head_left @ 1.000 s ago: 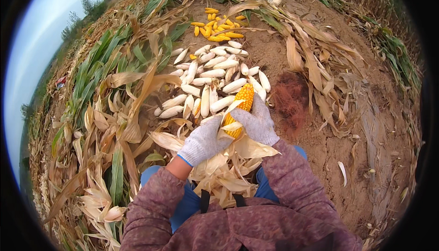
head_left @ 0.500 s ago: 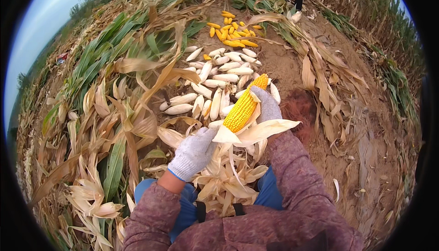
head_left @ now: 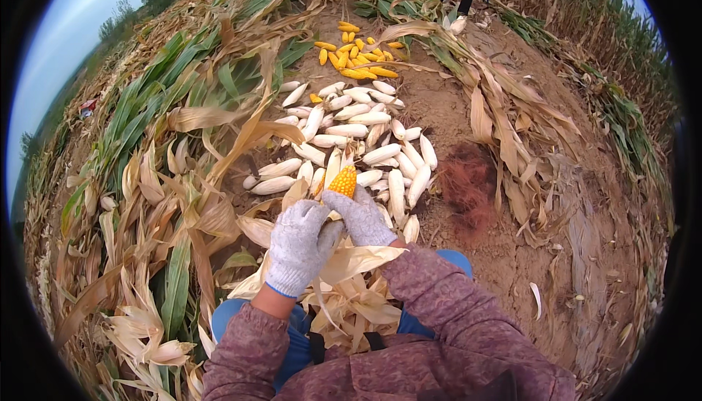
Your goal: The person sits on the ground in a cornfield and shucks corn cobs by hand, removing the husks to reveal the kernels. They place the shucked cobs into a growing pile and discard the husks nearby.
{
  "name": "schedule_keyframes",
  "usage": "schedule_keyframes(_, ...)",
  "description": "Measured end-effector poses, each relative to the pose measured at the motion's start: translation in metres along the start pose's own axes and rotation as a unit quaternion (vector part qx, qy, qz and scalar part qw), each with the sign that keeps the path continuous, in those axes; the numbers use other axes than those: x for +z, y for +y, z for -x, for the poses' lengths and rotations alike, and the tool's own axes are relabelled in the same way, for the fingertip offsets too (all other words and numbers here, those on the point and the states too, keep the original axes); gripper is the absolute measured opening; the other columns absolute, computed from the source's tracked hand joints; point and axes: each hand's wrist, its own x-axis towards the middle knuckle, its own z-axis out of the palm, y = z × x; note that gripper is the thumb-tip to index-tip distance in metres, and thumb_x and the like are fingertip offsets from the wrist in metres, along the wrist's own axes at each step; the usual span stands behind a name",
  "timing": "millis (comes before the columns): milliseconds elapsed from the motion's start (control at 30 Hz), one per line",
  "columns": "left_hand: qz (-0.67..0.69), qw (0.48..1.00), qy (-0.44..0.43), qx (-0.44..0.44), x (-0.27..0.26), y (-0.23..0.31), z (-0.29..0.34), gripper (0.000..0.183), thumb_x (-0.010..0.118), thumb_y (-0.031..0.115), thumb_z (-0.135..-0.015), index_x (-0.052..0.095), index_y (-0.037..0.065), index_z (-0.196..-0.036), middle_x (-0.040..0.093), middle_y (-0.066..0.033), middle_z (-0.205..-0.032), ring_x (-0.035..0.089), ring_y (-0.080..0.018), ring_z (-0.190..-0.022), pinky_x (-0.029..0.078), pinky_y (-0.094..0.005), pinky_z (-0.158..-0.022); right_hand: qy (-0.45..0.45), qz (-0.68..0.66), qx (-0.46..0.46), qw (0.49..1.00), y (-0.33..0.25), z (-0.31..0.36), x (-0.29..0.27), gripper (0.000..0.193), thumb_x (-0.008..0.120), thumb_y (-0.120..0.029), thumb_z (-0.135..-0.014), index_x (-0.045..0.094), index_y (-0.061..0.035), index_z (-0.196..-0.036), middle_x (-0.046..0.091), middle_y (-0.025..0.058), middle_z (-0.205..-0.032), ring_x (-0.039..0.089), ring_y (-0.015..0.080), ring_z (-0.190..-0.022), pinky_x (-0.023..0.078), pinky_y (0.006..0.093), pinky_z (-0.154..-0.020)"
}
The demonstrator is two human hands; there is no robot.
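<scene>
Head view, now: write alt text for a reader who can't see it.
A gloved right grip holds a yellow corn cob, the gloved left grip close by. Ahead on soil lie pale ears, then a smaller heap of yellow cobs. Dry and green leaves lie to the left, reddish strands to the right.

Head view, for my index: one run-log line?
right white-gloved hand: holding tapered yellow corn ear | left white-gloved hand: alongside, grip unclear | beyond: whitish elongated ears

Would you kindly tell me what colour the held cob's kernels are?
The kernels are golden yellow, and they show best in the head view.
</scene>
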Motion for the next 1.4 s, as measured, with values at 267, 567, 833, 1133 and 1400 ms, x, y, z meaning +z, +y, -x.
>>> schedule_keyframes(267, 0.047, 0.999, 0.008, 0.008, 0.003, 0.014, 0.002, 0.03, 0.084, 0.012, -0.081, 0.068, 0.003, -0.105, 0.071, -0.0171, -0.102, 0.07, -0.038, -0.095, 0.056, -0.0465, -0.085, 0.003, -0.073, 0.009, 0.997, 0.035, -0.014, -0.008, 0.063, 0.075, -0.049, -0.094, 0.064, 0.0017, -0.131, 0.073, 0.0171, -0.117, 0.07, 0.0274, -0.108, 0.054, 0.0398, -0.094)
schedule_keyframes(567, 0.115, 0.991, -0.071, 0.007, 0.012, 0.016, 0.013, 0.014, 0.075, 0.01, -0.089, 0.068, 0.004, -0.1, 0.068, -0.0156, -0.084, 0.07, -0.0373, -0.081, 0.056, -0.0455, -0.075, 0.021, -0.263, 0.029, 0.964, 0.011, -0.011, -0.009, 0.039, 0.072, -0.025, -0.102, 0.063, 0.0001, -0.13, 0.069, 0.007, -0.11, 0.068, 0.0186, -0.098, 0.055, 0.0335, -0.086)
schedule_keyframes(833, 0.173, 0.975, -0.093, -0.106, 0.002, 0.017, 0.019, 0.031, 0.082, 0.018, -0.087, 0.067, 0.008, -0.112, 0.069, -0.0135, -0.101, 0.071, -0.0357, -0.09, 0.058, -0.0454, -0.081, 0.041, -0.294, -0.017, 0.955, 0.019, -0.034, -0.032, 0.043, 0.075, -0.025, -0.1, 0.06, -0.002, -0.133, 0.066, 0.0066, -0.119, 0.066, 0.0179, -0.108, 0.055, 0.0342, -0.094)
schedule_keyframes(1133, 0.084, 0.99, 0.095, -0.058, 0.021, -0.003, 0.003, 0.057, 0.087, 0.015, -0.082, 0.06, 0.005, -0.131, 0.065, -0.0186, -0.124, 0.068, -0.04, -0.113, 0.057, -0.0459, -0.095, 0.014, -0.198, -0.073, 0.977, 0.027, -0.022, -0.006, 0.039, 0.075, -0.015, -0.1, 0.056, -0.0022, -0.132, 0.065, 0.0073, -0.117, 0.066, 0.0157, -0.106, 0.056, 0.0319, -0.093)
schedule_keyframes(1400, 0.097, 0.976, -0.092, -0.174, 0.033, -0.007, 0.001, 0.095, 0.089, 0.015, -0.078, 0.04, 0.001, -0.157, 0.058, -0.024, -0.148, 0.059, -0.0363, -0.138, 0.05, -0.0425, -0.115, -0.009, -0.246, -0.103, 0.964, 0.022, 0.0, 0.002, 0.043, 0.069, -0.007, -0.101, 0.052, -0.0021, -0.14, 0.063, 0.0076, -0.122, 0.066, 0.0162, -0.109, 0.057, 0.0321, -0.096)
